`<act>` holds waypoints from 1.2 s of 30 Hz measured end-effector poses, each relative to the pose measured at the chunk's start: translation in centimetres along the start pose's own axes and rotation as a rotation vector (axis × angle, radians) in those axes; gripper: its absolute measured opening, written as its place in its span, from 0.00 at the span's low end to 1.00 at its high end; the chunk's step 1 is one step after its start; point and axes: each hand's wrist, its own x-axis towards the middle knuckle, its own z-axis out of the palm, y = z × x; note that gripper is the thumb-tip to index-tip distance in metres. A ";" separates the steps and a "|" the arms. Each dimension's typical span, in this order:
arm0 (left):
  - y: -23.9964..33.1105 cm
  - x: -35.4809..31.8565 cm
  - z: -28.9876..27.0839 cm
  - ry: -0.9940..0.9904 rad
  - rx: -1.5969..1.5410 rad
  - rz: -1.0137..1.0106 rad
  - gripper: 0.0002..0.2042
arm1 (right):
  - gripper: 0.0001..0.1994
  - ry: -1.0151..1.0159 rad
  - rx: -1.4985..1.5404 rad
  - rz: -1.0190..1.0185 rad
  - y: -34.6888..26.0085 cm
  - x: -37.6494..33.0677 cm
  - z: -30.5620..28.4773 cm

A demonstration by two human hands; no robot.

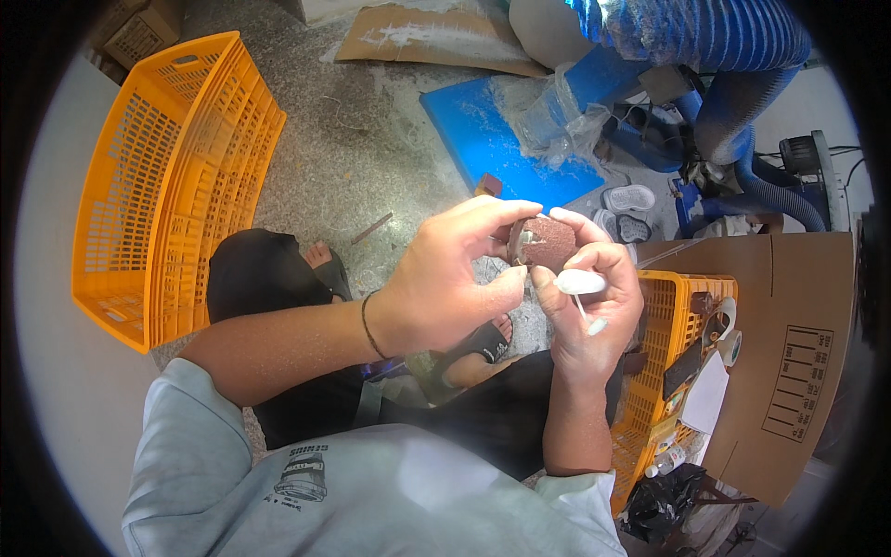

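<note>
In front of my body both hands hold a rounded, reddish-brown piece [548, 243] with a grainy face like sandpaper. My left hand [455, 265] pinches its left edge between thumb and fingers. Curled round the right side, my right hand [599, 292] grips the same piece with its fingertips. A white oval piece [580, 282] with a thin stem and a small white end also sits in my right hand, against the fingers. A small pale part shows at the brown piece's left edge, too small to name.
A yellow slatted crate [176, 195] stands at the left. Another yellow crate [650, 371] on my right holds tape, papers and a bottle, beside a cardboard box [789, 353]. Ahead lie a blue board [473, 125] and a ribbed blue hose [715, 37]. White sandals [629, 198] rest nearby.
</note>
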 end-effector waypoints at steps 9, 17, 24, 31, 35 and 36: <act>-0.1 0.1 0.1 0.003 -0.009 0.002 0.25 | 0.15 0.001 0.011 0.014 -0.1 0.0 0.1; -0.1 0.1 0.0 -0.005 -0.004 0.002 0.25 | 0.16 0.006 0.006 0.018 -0.1 0.0 0.1; -0.1 0.1 0.0 -0.001 0.003 0.008 0.25 | 0.16 0.008 0.002 0.016 -0.2 0.0 0.1; 0.0 0.1 0.1 0.000 0.012 0.005 0.25 | 0.15 0.018 -0.001 0.018 0.0 0.1 0.2; 0.0 0.2 0.1 0.002 -0.015 0.003 0.25 | 0.15 0.010 0.002 0.006 0.0 0.1 0.1; 0.0 0.2 0.1 0.000 -0.013 0.006 0.25 | 0.15 0.010 0.002 0.002 0.0 0.1 0.1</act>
